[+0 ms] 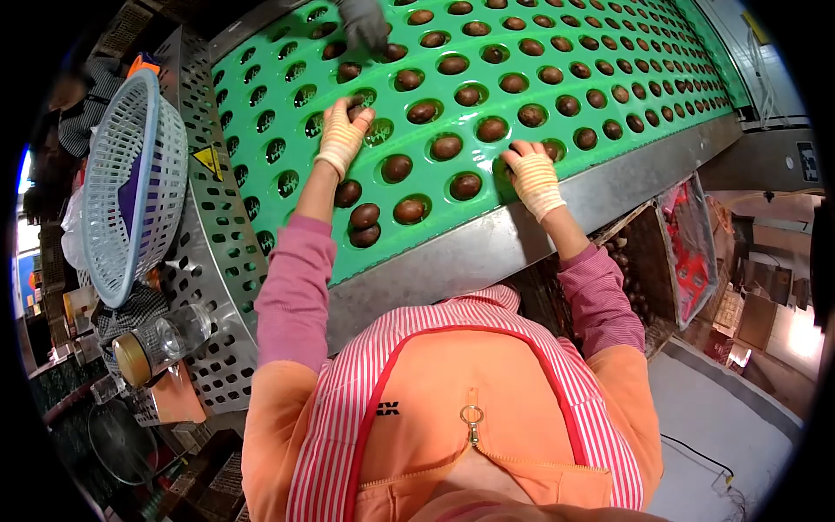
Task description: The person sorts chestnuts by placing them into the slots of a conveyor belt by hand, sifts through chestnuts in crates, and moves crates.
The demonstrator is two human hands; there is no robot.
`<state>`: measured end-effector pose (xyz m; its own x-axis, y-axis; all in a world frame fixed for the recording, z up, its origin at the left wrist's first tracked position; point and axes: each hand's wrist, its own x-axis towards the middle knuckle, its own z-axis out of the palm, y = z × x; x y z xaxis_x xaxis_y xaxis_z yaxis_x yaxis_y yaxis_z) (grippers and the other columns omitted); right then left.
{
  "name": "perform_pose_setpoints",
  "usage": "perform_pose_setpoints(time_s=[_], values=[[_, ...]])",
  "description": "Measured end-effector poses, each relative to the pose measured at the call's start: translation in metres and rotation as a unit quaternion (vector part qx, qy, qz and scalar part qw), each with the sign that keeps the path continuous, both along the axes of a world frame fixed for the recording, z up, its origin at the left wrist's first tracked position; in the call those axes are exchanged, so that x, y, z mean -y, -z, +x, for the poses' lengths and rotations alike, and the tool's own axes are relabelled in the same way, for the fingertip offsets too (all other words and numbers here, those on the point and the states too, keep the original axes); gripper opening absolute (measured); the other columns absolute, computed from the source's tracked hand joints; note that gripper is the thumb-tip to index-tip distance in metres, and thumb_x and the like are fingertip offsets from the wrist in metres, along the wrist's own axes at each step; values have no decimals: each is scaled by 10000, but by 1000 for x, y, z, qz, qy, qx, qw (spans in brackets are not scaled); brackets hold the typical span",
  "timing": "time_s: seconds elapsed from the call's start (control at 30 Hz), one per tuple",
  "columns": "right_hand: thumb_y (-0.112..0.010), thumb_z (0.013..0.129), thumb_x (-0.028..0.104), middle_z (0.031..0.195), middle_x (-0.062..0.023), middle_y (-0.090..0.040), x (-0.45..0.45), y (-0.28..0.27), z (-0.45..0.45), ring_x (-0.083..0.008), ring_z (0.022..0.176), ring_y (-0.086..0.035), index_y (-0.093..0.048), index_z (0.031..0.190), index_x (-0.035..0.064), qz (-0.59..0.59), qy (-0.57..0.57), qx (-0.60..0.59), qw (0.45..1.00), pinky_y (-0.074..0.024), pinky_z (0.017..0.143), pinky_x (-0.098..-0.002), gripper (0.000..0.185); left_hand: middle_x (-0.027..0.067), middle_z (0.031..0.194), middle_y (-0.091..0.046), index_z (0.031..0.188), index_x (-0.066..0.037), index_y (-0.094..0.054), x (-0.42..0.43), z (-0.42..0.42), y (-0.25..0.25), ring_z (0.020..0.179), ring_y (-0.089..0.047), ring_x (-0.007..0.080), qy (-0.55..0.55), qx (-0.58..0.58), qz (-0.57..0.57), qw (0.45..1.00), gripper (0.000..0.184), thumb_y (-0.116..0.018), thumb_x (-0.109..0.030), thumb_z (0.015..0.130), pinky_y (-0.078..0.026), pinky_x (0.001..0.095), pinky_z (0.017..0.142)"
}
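A green panel [432,184] fills the far part of the scene, its rows of oval pockets running off to the far right. A metal rail [452,265] borders its near edge, and a perforated metal plate [228,370] stands along its left side. Left of that plate is a pale blue basket [151,157], tilted on its side, with a clear jar [165,344] lying nearer.

The left hand [345,135], in a pale banded covering, reaches over the left part of the panel, fingers curled at a dark round piece [354,112]; whether they grip it, I cannot tell. The right hand [533,178] is bent over a pocket by the near edge, one brown piece [555,150] just beyond its fingertips to the right; its grip cannot be told either. Another person's grey-gloved hand [364,24] is at the far left, above the panel.

Brown pieces sit in most pockets between and right of the hands. Two touching pieces [365,217] lie on the near side of the left hand, well apart from the right.
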<state>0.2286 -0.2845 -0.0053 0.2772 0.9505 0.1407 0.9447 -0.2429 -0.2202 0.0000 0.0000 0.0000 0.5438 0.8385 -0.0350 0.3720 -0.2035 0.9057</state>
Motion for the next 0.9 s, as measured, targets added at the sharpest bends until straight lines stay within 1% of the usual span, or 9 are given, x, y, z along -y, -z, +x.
perform_pose_setpoints(time_s=[0.07,0.1,0.17,0.27,0.33,0.47,0.57,0.77,0.9], values=[[-680,732,74,1149,-109,-575,15,10,-1,-365,1070,-520,-620,1090,141,38,-3,-51,998,-467,896,-451,368,144,1245,-566,1243,-71,-563,1,5,15,945,-635,278,60,-9,137,989,409,-683,-118,854,-520,360,884],[-680,741,72,1168,-121,-572,16,18,-22,-371,1084,-517,-623,1103,134,60,9,-75,995,-464,908,-453,371,146,1182,-587,1246,-79,-563,5,-12,-2,960,-620,292,119,-125,141,975,432,-690,-167,842,-498,382,912],[-681,759,69,1208,-144,-565,29,7,-22,-383,1111,-511,-628,1129,121,106,30,-70,991,-458,930,-456,378,155,1148,-600,1251,-86,-564,17,-16,10,1014,-599,322,125,-240,410,871,450,-681,-240,844,-473,415,948],[-664,790,66,1252,-159,-543,46,5,-48,-403,1153,-488,-610,1136,102,168,105,-70,978,-433,968,-470,352,167,1175,-602,1234,-81,-582,44,-37,-43,1079,-569,361,15,-198,265,944,457,-670,-294,840,-453,420,967],[-670,792,64,1262,-177,-524,60,21,-51,-411,1168,-474,-598,1140,92,199,93,-40,975,-421,978,-488,356,195,1152,-609,1193,-66,-611,80,-54,-75,1051,-597,368,78,-307,122,941,487,-701,-314,783,-483,414,917],[-670,778,32,1256,-181,-520,56,17,-49,-408,1164,-473,-590,1122,64,241,96,-55,964,-421,978,-491,355,180,1132,-562,1232,-123,-576,123,-89,-46,1042,-564,375,199,-410,130,880,577,-752,-221,691,-484,409,917],[-664,773,28,1261,-180,-521,58,18,-53,-413,1164,-470,-593,1108,61,250,79,-51,964,-420,981,-493,344,177,1165,-547,1240,-124,-560,115,-102,-41,1049,-552,374,196,-326,107,919,532,-719,-158,733,-469,426,937],[-648,767,22,1254,-196,-525,52,18,-46,-443,1171,-467,-587,1059,61,252,76,-9,965,-418,979,-514,301,138,1234,-534,1281,-154,-528,16,-16,-60,1097,-525,374,-22,-177,366,913,497,-664,-157,804,-457,443,949],[-624,773,18,1243,-200,-521,58,18,-52,-447,1161,-471,-580,1060,63,204,83,-6,975,-419,976,-518,294,83,1316,-499,1321,-169,-498,-19,23,-15,1195,-475,330,65,-427,230,872,487,-606,-251,854,-414,501,982]])
